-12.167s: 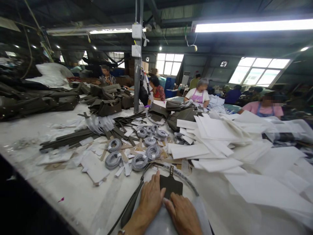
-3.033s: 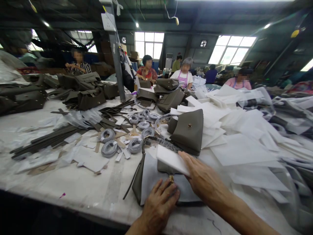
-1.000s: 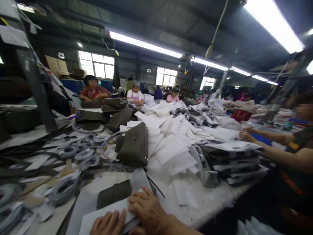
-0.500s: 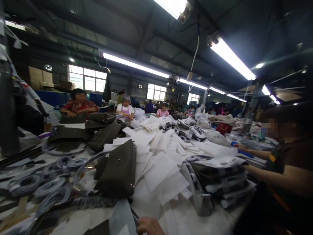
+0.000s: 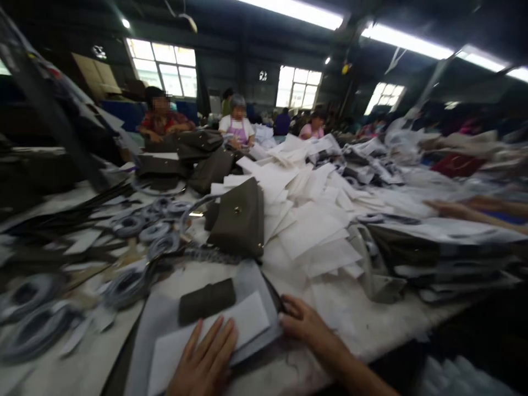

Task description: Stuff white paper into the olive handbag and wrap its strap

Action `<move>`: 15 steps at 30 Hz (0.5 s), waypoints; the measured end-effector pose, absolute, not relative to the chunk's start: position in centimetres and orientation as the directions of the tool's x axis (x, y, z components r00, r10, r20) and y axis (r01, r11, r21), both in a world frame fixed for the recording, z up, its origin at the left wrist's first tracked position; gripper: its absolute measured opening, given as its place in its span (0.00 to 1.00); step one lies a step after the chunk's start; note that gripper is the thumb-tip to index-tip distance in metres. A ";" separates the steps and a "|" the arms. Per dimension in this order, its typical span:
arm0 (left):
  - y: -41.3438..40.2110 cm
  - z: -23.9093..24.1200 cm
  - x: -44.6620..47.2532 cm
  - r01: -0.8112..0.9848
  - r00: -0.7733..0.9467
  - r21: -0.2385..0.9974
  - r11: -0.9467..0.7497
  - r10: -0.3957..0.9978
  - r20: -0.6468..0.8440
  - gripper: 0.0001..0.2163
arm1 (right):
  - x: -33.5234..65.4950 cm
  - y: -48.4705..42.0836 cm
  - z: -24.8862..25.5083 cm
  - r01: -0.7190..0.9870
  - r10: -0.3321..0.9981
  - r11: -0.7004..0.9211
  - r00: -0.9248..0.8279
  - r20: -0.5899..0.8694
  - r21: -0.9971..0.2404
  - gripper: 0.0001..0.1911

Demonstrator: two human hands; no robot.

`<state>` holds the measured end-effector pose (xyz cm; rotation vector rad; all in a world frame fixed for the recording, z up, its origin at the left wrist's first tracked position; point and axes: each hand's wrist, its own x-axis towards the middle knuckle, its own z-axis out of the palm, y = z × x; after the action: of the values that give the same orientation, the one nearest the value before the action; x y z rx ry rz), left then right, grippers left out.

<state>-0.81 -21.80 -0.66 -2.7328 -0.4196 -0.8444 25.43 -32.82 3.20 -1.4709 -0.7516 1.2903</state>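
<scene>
The left hand (image 5: 206, 360) lies flat, fingers spread, on a white sheet (image 5: 214, 338) that covers the near part of a grey bag (image 5: 206, 300) lying on the counter (image 5: 358, 330). The bag sits at the bottom centre of the view; its dark flap shows at 12 o'clock from the left hand, just past the sheet's far edge. The right hand (image 5: 303, 322) is at 3 o'clock from the sheet, fingers curled and touching the bag's right edge; whether it pinches that edge cannot be told.

At 12 o'clock from the bag, a second bag (image 5: 241, 223) stands upright, with a small metal stud on its face. A wrapped strap (image 5: 206, 256) lies between the two bags. To the left, at about 10 o'clock, coils (image 5: 127, 283) of grey cord lie scattered among paper scraps. At 1 to 2 o'clock, a loose heap of white sheets (image 5: 313, 231) spreads over the counter. Beyond it, at 3 o'clock, a stack (image 5: 433, 253) of wrapped bags rests near the counter's right side, and a co-worker's arm (image 5: 466, 212) reaches over it; that part is blurred.

At the far side, around 11 to 12 o'clock, several people (image 5: 237, 118) sit behind more dark bags (image 5: 193, 151).
</scene>
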 end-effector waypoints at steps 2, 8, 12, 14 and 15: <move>-22.6 0.6 -1.3 0.329 0.839 -0.144 -0.933 0.218 0.498 0.24 | 25.9 -32.4 4.3 -0.105 0.931 -0.304 0.176 -0.319 -0.947 0.38; -23.1 2.0 -1.2 0.353 0.864 -0.102 -0.930 0.283 0.416 0.26 | 26.3 -31.9 5.4 -0.147 0.916 -0.374 0.095 -0.389 -0.916 0.32; -23.2 1.5 -1.3 0.351 0.852 -0.069 -0.934 0.288 0.437 0.26 | 25.3 -32.2 6.0 -0.315 0.924 -0.349 0.044 -0.381 -0.883 0.27; -23.3 1.6 -1.4 0.359 0.842 -0.040 -0.932 0.305 0.446 0.26 | 24.7 -32.6 6.2 -0.416 0.941 -0.294 0.034 -0.337 -0.861 0.24; -23.3 1.7 -1.4 0.364 0.835 -0.026 -0.931 0.314 0.453 0.26 | 24.3 -32.8 6.2 -0.465 0.948 -0.265 0.036 -0.317 -0.845 0.23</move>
<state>-1.41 -23.29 1.69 -2.9020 -0.5378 -0.6876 24.32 -32.76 6.22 -1.1047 -0.6129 1.5265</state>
